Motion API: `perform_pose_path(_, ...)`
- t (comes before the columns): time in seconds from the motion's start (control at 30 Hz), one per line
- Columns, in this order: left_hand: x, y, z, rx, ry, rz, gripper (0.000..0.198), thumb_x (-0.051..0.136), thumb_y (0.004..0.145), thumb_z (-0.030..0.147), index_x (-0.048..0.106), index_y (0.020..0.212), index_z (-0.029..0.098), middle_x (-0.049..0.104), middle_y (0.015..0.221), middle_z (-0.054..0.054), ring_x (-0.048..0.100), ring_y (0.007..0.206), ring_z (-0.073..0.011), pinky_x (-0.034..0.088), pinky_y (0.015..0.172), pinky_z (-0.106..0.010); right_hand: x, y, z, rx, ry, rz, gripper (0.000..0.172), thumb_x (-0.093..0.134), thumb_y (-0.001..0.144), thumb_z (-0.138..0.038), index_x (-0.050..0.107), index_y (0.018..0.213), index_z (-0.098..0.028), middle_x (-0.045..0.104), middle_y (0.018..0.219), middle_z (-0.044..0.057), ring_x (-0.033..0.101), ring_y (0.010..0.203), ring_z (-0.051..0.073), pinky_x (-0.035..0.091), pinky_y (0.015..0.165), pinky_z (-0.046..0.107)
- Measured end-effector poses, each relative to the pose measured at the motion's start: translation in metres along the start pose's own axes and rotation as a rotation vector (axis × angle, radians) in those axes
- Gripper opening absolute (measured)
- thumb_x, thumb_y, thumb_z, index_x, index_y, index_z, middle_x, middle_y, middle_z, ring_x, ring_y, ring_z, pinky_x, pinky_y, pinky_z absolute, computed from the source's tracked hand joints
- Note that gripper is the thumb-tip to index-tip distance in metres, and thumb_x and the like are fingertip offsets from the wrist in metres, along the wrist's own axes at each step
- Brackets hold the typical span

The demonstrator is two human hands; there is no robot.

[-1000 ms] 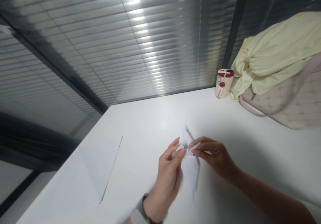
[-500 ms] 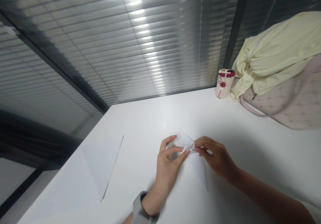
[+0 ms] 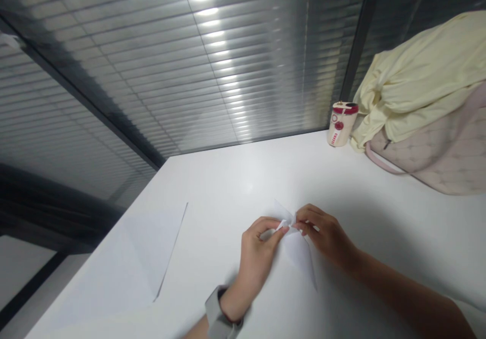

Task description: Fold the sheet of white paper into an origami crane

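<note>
A table (image 3: 216, 182) carries flat paper (image 3: 117, 265), a cup (image 3: 341, 131), apparently a bag (image 3: 444, 161).

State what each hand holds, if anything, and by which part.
The left hand and right hand pinch one folded white paper near its middle: the left by a small flap, the right by the opposite side, partly hidden.

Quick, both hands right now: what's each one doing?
Left hand: closed, pinching the folded white paper between thumb and fingers.
Right hand: closed, pinching the same paper at its middle.
</note>
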State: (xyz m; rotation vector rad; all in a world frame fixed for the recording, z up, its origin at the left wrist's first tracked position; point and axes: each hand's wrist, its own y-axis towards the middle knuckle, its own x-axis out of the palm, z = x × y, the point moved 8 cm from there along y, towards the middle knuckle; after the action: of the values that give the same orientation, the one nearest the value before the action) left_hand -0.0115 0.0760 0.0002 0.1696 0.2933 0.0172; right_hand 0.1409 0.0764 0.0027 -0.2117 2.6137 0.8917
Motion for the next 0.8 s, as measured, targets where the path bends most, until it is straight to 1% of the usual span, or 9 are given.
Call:
perform_pose_path(0.13, 0.001, 0.002, -0.002, 0.011, 0.04, -0.006, 0.012, 0.072, 0.073, 0.026, 0.07, 0.065, 0.017, 0.067, 0.072, -0.004, 0.061, 0.071, -0.0165, 0.047, 0.067, -0.026, 0.004, -0.002, 0.009, 0.043, 0.026, -0.024, 0.016, 0.05, 0.09, -0.012, 0.048, 0.076, -0.02, 0.052, 0.078, 0.001, 0.05, 0.068, 0.013, 0.042, 0.061, 0.023)
perform_pose_path(0.27, 0.002, 0.003, -0.005, -0.006, 0.042, -0.027, 0.012, 0.072, 0.073, 0.026, 0.07, 0.065, 0.017, 0.067, 0.072, -0.004, 0.06, 0.067, -0.0148, 0.047, 0.062, -0.023, 0.008, -0.004, 0.016, 0.083, 0.032, -0.043, 0.016, 0.049, 0.09, -0.012, 0.047, 0.076, -0.02, 0.051, 0.079, 0.001, 0.05, 0.067, 0.013, 0.043, 0.061, 0.023)
perform_pose_path(0.5, 0.002, 0.002, -0.008, -0.026, 0.025, -0.043, 0.012, 0.072, 0.074, 0.027, 0.07, 0.067, 0.017, 0.067, 0.075, -0.004, 0.062, 0.071, -0.0151, 0.047, 0.061, -0.022, 0.009, -0.006, 0.019, 0.103, 0.013, -0.053, 0.014, 0.046, 0.09, -0.013, 0.045, 0.078, -0.021, 0.051, 0.08, 0.0, 0.051, 0.066, 0.013, 0.043, 0.062, 0.025)
perform_pose_path(0.8, 0.002, 0.003, -0.006, -0.021, 0.007, -0.05, 0.013, 0.072, 0.073, 0.025, 0.069, 0.065, 0.016, 0.066, 0.074, -0.004, 0.059, 0.067, -0.0135, 0.044, 0.058, -0.021, 0.01, -0.006, 0.023, 0.15, 0.065, -0.054, 0.015, 0.048, 0.09, -0.016, 0.045, 0.076, -0.021, 0.05, 0.079, 0.0, 0.052, 0.065, 0.012, 0.044, 0.06, 0.023)
